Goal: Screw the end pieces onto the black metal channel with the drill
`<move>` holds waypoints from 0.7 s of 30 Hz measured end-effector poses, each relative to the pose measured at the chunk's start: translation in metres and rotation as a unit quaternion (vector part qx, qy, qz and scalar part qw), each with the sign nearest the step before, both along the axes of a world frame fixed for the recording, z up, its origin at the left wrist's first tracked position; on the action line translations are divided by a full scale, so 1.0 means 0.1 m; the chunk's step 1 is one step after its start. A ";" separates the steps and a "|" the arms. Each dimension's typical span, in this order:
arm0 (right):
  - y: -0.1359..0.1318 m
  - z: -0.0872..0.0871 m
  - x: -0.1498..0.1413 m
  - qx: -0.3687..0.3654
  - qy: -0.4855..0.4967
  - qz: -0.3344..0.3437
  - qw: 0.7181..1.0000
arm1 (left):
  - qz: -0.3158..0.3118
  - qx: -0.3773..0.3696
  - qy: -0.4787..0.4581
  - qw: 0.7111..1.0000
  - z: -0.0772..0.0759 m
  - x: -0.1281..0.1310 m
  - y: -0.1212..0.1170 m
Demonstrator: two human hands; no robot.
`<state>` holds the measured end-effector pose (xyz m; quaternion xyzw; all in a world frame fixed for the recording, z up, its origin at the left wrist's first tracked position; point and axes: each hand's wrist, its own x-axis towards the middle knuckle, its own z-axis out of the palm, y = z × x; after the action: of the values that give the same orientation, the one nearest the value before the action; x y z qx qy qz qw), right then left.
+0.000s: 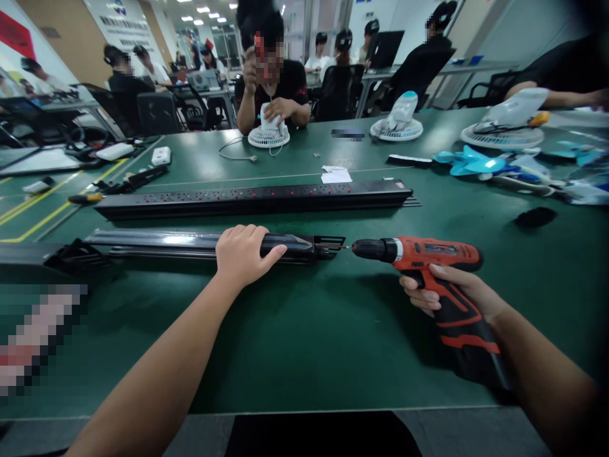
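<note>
Lying across the green table, a long black power strip housing [157, 238] has my left hand [242, 254] wrapped over its right part, thumb pointing right. My right hand [447, 292] grips a red and black cordless drill [438, 251] by its handle. The drill's chuck points left, and its thin bit reaches to the slotted right end [330, 244] of the housing. Whether the tip touches a screw there is too small to tell. Behind my left hand lies a second long black power strip [257, 197] with red buttons and sockets along its top.
Across the table [304, 355] a co-worker [273, 76] works on a white fan [269, 133] with a screwdriver. Two more fans [397, 124] stand at the back right, near blue fan blades [469, 162]. A yellow-handled screwdriver [85, 198] lies left, and a dark piece [536, 217] lies right.
</note>
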<state>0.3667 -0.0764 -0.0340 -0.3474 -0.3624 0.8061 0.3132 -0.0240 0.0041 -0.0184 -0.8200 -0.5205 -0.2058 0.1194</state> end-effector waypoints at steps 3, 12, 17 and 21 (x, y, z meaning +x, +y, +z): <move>0.00 0.00 0.01 0.001 -0.012 -0.002 1.000 | -0.001 -0.003 -0.003 1.000 0.00 0.00 0.00; 0.01 -0.04 0.04 -0.011 -0.018 -0.002 1.000 | -0.001 0.004 -0.002 1.000 -0.02 -0.01 0.01; 0.02 -0.06 0.06 -0.022 -0.015 0.004 1.000 | 0.001 -0.003 -0.004 1.000 0.00 0.00 -0.01; 0.02 -0.05 0.06 -0.019 -0.025 0.004 1.000 | 0.004 -0.008 -0.007 1.000 0.01 0.01 -0.02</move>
<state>0.3722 -0.0742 -0.0386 -0.3717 -0.3559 0.8054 0.2942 -0.0235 0.0024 -0.0174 -0.8177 -0.5260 -0.2067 0.1095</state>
